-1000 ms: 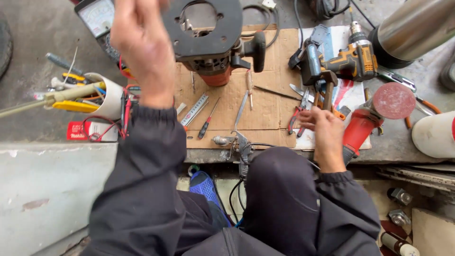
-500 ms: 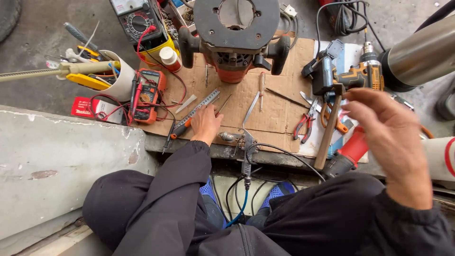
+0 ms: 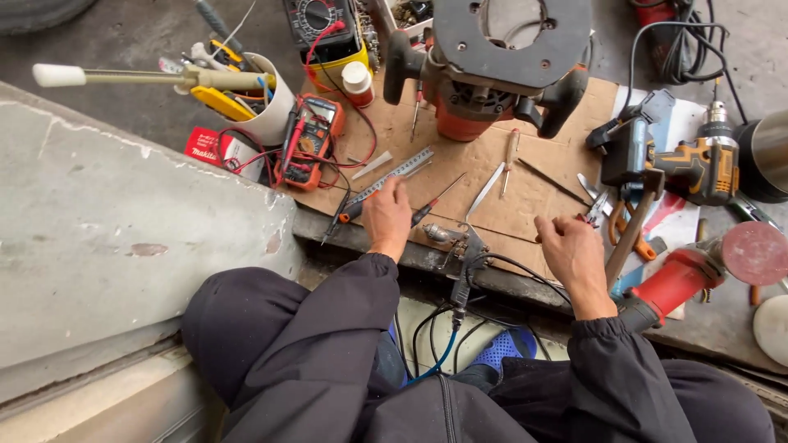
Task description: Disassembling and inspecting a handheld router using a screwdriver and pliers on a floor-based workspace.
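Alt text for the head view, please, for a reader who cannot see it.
A seated person's left hand rests on a steel ruler and the right hand near pliers, on cardboard cluttered with a router, multimeter and drill.

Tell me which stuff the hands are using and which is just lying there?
In use: left hand on the metal ruler and screwdriver; right hand by the pliers.
Lying about: router, cordless drill, multimeter, angle grinder, white cup.
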